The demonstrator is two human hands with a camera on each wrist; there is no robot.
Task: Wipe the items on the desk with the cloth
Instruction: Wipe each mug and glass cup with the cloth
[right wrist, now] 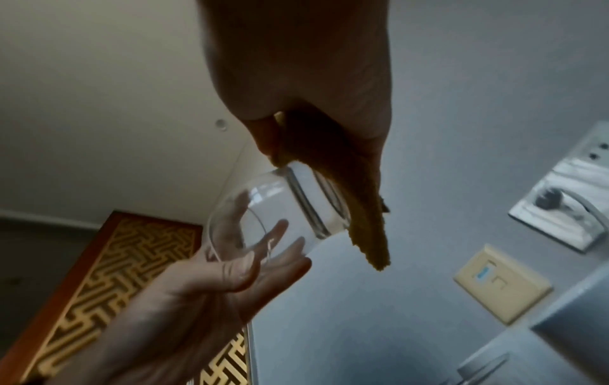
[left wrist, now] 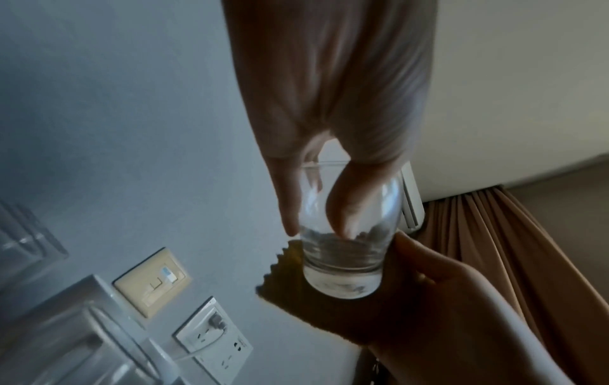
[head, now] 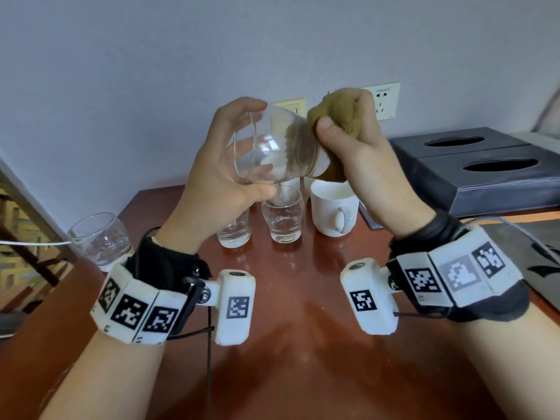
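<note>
Above the surface [head: 303,298], the left hand [head: 212,177] is gripping a tilted glass [head: 272,147] by its mouth while the right hand [head: 357,140], fingers curled around the cloth [head: 333,116], is wiping its base, so turning the glass probably comes next.

- The head view is evenly lit by soft daylight; the glossy reddish-brown wooden tabletop [head: 291,344] carries pale glare near its front edge.
- Straight lines bow toward the picture edges.
- Both wrist views are dim and grainy, with the hands [left wrist: 329,91] backlit to dark, blurred shapes.
- The beige wall switch plate [right wrist: 502,282] looks soft.
</note>
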